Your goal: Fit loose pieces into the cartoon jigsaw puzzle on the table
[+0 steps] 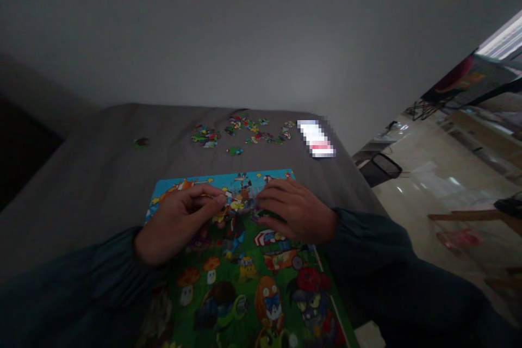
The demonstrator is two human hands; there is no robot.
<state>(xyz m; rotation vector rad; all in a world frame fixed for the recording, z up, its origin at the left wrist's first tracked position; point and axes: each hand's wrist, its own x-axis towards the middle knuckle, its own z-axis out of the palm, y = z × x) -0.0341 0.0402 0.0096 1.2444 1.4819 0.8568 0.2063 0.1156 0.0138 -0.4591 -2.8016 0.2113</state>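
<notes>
A cartoon jigsaw puzzle point(253, 266) lies in front of me, with a blue strip along its far edge and green below. Over its upper left part is my left hand point(183, 217), thumb and index finger pinched together; what sits between the tips, if anything, is too dark to make out. My right hand point(293, 209) rests at the upper right of the puzzle, its fingers stretched out and slightly curved across the picture. Both hands hide parts of the puzzle's upper half.
Loose puzzle pieces point(206, 136) lie in heaps beyond the puzzle on the grey cloth point(171, 157). One dark piece point(141, 143) is apart at the left. A lit phone point(316, 138), blurred out, lies near the right edge. Beyond that edge the floor point(411, 201) shows.
</notes>
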